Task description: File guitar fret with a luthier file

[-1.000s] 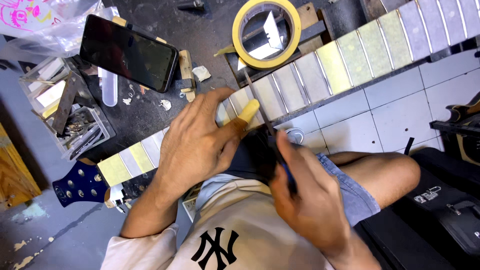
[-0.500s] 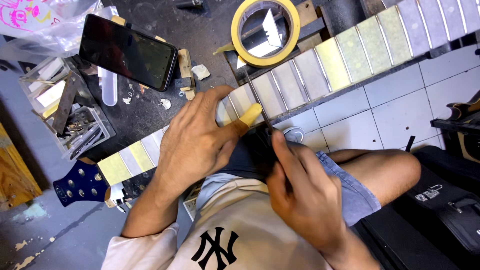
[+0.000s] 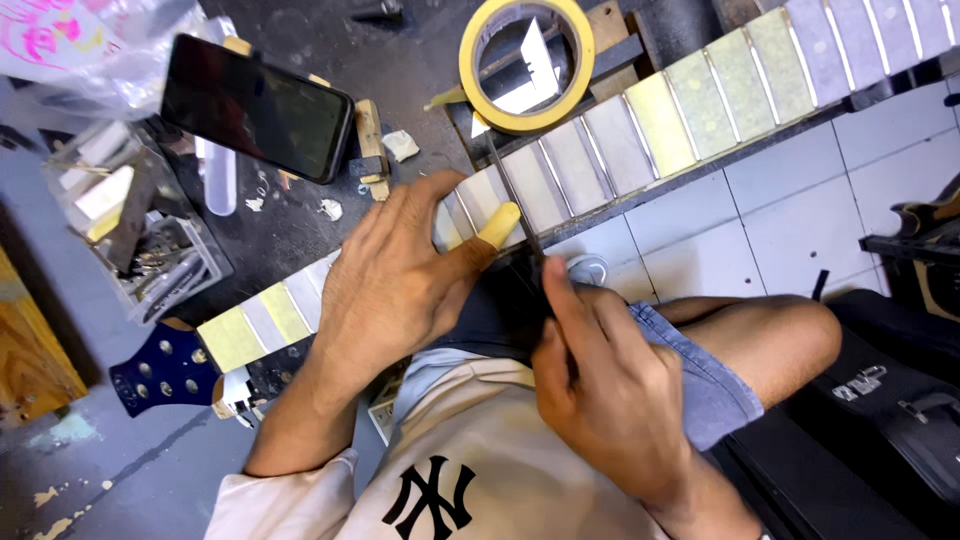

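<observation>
Left hand [image 3: 395, 280] spread palm-down over a guitar neck [image 3: 640, 140], fingers loosely open and pressing rather than gripping, thumb with a yellow taped tip laid along the near edge of the fretboard. Neck masked in pale yellow and grey tape strips between the frets, running from beneath that hand up and away to the far right, and back on the other side of the wrist to a dark blue headstock [image 3: 160, 375] with small tuner holes. Right hand [image 3: 610, 400] just beside the left, curled closed around a thin dark tool [image 3: 515, 200], forefinger stretched along its shaft, tip resting across the neck just beyond the left thumb; kind of tool too slim to tell. Beyond the fingertips of the left hand, a black phone [image 3: 255, 105] lying face up on the dark bench. Further out, above the right hand, a roll of yellow masking tape [image 3: 527, 62]. Off to the far side of the left hand, a clear plastic box [image 3: 135, 235] of small metal parts. Below both hands, bare knee and denim shorts.
</observation>
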